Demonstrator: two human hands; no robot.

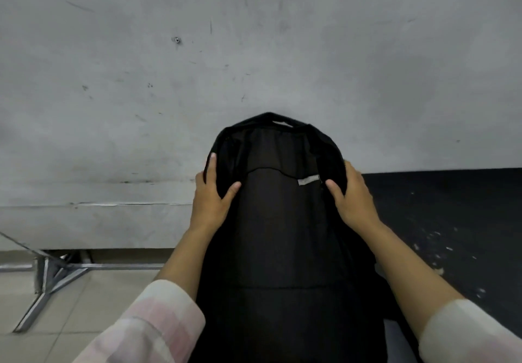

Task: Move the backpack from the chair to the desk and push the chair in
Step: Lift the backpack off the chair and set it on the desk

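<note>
A black backpack fills the middle of the view, upright, with a small grey label near its upper right. My left hand grips its upper left side, thumb on the front panel and fingers wrapped around the edge. My right hand grips the upper right side the same way. The black desk surface lies to the right of the backpack, speckled with pale crumbs. The chair is hidden; I cannot tell whether the backpack rests on anything.
A scuffed grey wall fills the upper view behind the backpack. A metal frame with angled legs stands on the tiled floor at lower left. Pink-and-white sleeves cover my forearms.
</note>
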